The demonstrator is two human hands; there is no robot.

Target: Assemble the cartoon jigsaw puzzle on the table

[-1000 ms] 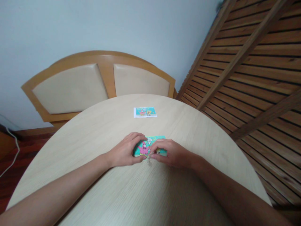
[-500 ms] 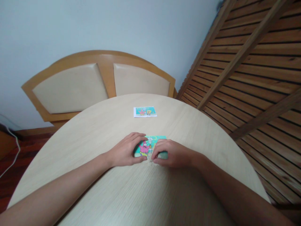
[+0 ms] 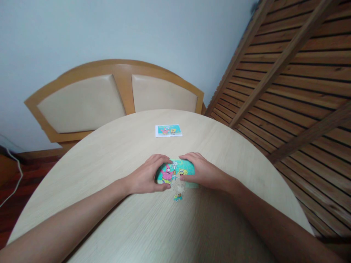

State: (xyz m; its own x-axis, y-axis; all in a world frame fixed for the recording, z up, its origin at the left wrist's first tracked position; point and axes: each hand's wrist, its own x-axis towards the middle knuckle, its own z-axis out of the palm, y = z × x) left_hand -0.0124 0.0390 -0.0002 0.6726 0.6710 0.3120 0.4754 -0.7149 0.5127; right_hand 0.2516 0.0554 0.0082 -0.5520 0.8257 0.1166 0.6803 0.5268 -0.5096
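Note:
A small jigsaw puzzle (image 3: pixel 168 174) with cartoon figures on turquoise lies flat on the table in front of me. At its lower middle is a gap through which a pale surface shows. Just below this gap lies a loose puzzle piece (image 3: pixel 178 197), apart from both hands. My left hand (image 3: pixel 149 173) grips the puzzle's left side, fingers at the far edge and thumb at the near edge. On the right side my right hand (image 3: pixel 204 171) holds it, fingers at the far edge and thumb resting on the picture.
A paper (image 3: pixel 169 130) with a similar cartoon picture lies farther back on the round table (image 3: pixel 131 146). Behind the table stands a wooden chair or headboard (image 3: pixel 122 73) with padded panels. Wooden slats (image 3: pixel 296 73) rise at the right, and a white cable (image 3: pixel 19 175) hangs at the left.
My right hand has uncurled from the puzzle's lower part and spread over its right side. The gap and the loose piece below it now show. The left hand has stayed put.

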